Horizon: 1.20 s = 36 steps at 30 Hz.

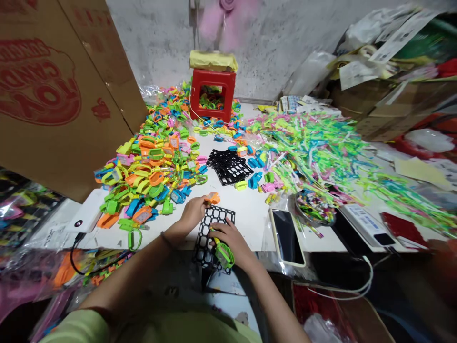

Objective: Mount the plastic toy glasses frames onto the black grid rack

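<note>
A black plastic grid tray lies at the table's front edge, its near end reaching over the edge. My left hand is at its upper left, fingers closed on an orange toy watch. Over the middle of the tray, my right hand has its fingers curled round a green toy watch with a yellow end. My own fingers partly hide how it sits against the grid. Beyond the hands, more black grid trays are piled loosely.
A heap of colourful toy watches spreads to the left beside a cardboard box. Green and pink strips cover the right. A red stool stands behind. A phone, a bowl of small pieces and a power bank lie nearer.
</note>
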Motion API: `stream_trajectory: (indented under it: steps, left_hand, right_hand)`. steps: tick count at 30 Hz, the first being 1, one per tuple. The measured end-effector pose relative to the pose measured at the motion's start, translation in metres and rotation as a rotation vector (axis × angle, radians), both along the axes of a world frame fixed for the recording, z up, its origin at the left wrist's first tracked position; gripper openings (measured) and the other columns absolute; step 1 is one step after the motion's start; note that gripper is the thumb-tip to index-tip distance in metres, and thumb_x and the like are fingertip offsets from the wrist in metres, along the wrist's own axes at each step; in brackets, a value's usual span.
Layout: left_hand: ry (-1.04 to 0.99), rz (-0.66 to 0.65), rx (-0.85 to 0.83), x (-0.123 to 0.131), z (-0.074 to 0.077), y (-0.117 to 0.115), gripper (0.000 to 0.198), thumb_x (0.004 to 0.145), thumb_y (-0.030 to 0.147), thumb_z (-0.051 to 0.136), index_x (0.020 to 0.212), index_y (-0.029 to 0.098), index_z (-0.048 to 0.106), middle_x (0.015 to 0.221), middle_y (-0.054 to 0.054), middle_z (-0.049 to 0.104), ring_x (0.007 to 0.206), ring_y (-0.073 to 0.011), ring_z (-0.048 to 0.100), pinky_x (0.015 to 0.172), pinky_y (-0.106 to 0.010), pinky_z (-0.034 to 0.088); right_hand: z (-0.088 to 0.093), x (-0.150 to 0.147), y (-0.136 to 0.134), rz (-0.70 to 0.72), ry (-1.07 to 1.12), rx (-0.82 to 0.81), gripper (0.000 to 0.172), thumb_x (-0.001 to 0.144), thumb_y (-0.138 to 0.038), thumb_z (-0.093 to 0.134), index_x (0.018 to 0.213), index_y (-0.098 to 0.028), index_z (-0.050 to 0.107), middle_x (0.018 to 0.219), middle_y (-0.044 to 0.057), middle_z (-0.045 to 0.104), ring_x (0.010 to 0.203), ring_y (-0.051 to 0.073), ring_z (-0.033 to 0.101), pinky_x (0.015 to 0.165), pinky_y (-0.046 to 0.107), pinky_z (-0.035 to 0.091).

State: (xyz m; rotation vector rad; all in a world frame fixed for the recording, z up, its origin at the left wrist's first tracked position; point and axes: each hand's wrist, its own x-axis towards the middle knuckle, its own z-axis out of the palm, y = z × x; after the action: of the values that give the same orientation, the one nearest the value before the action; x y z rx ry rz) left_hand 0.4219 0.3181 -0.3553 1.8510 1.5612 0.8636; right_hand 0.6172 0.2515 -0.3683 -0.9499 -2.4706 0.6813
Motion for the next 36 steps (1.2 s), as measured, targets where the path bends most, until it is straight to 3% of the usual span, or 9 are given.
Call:
stream_trajectory:
  steps: [4,8,18,23,27,29,31,33,36]
  left_hand:
    - [-0.046,-0.049,0.018,-0.006,0.003,-0.006,0.017,0.081,0.017,0.060,0.095,0.019,0.071,0.090,-0.006,0.073,0.081,-0.0212,0.066,0.075,-0.028,0.049]
    - [-0.073,0.023,0.038,-0.011,-0.005,-0.015,0.014,0.081,0.024,0.063,0.091,0.016,0.070,0.089,-0.008,0.072,0.082,-0.0227,0.066,0.076,-0.030,0.049]
    - [-0.065,0.046,0.042,-0.012,-0.019,-0.017,0.025,0.086,0.016,0.051,0.100,0.017,0.072,0.099,-0.009,0.074,0.092,-0.0220,0.067,0.083,-0.030,0.049]
    - [-0.075,0.099,0.039,-0.009,-0.020,-0.018,0.016,0.085,0.021,0.057,0.088,0.017,0.072,0.090,-0.008,0.074,0.084,-0.0206,0.066,0.078,-0.028,0.048]
    - [-0.100,0.112,0.022,-0.009,-0.018,-0.019,0.015,0.084,0.021,0.057,0.086,0.017,0.072,0.089,-0.007,0.073,0.084,-0.0204,0.065,0.077,-0.028,0.048]
    - [-0.119,0.103,0.008,-0.010,-0.018,-0.020,0.014,0.082,0.022,0.059,0.085,0.017,0.072,0.088,-0.007,0.073,0.083,-0.0202,0.066,0.076,-0.027,0.048]
    - [-0.138,0.089,-0.008,-0.012,-0.018,-0.023,0.013,0.081,0.023,0.061,0.084,0.017,0.073,0.086,-0.006,0.073,0.082,-0.0199,0.066,0.074,-0.027,0.048]
    - [-0.153,0.077,-0.021,-0.014,-0.019,-0.026,0.014,0.080,0.025,0.063,0.084,0.017,0.074,0.085,-0.005,0.073,0.080,-0.0196,0.065,0.074,-0.027,0.047]
    - [-0.175,0.069,-0.040,-0.017,-0.021,-0.031,0.016,0.079,0.029,0.065,0.085,0.018,0.074,0.084,-0.004,0.073,0.080,-0.0197,0.065,0.075,-0.027,0.048]
  right_hand:
    - [0.001,-0.002,-0.002,-0.008,0.001,0.014,0.022,0.094,-0.033,0.056,0.115,-0.029,0.063,0.122,0.007,0.064,0.123,0.021,0.054,0.116,0.056,0.018]
    - [-0.001,-0.002,-0.006,0.042,-0.008,0.008,0.023,0.095,-0.031,0.055,0.116,-0.028,0.062,0.124,0.007,0.062,0.125,0.019,0.052,0.117,0.055,0.014]
    - [-0.007,-0.001,-0.007,0.037,0.043,0.001,0.022,0.094,-0.031,0.056,0.115,-0.028,0.062,0.124,0.006,0.064,0.124,0.018,0.054,0.118,0.056,0.013]
    - [-0.004,-0.002,-0.009,0.030,0.051,-0.012,0.023,0.095,-0.032,0.056,0.117,-0.029,0.062,0.125,0.006,0.064,0.125,0.019,0.054,0.118,0.057,0.011]
    - [0.003,0.001,-0.008,0.031,0.075,-0.065,0.023,0.092,-0.031,0.060,0.115,-0.028,0.063,0.121,0.005,0.066,0.123,0.020,0.056,0.117,0.056,0.019]
    - [0.006,0.000,-0.003,-0.088,0.195,-0.136,0.023,0.091,-0.033,0.060,0.112,-0.026,0.064,0.114,0.005,0.069,0.113,0.021,0.062,0.112,0.050,0.034]
    - [0.009,-0.004,0.007,-0.311,0.364,-0.214,0.023,0.091,-0.037,0.057,0.108,-0.023,0.065,0.106,0.007,0.071,0.101,0.020,0.067,0.099,0.042,0.048]
    - [0.009,-0.013,0.021,-0.463,0.462,-0.265,0.027,0.092,-0.041,0.052,0.103,-0.020,0.065,0.099,0.007,0.072,0.093,0.020,0.068,0.088,0.036,0.054]
    - [0.006,-0.026,0.041,-0.422,0.441,-0.291,0.027,0.090,-0.040,0.052,0.099,-0.020,0.067,0.096,0.006,0.072,0.092,0.020,0.068,0.088,0.035,0.053]
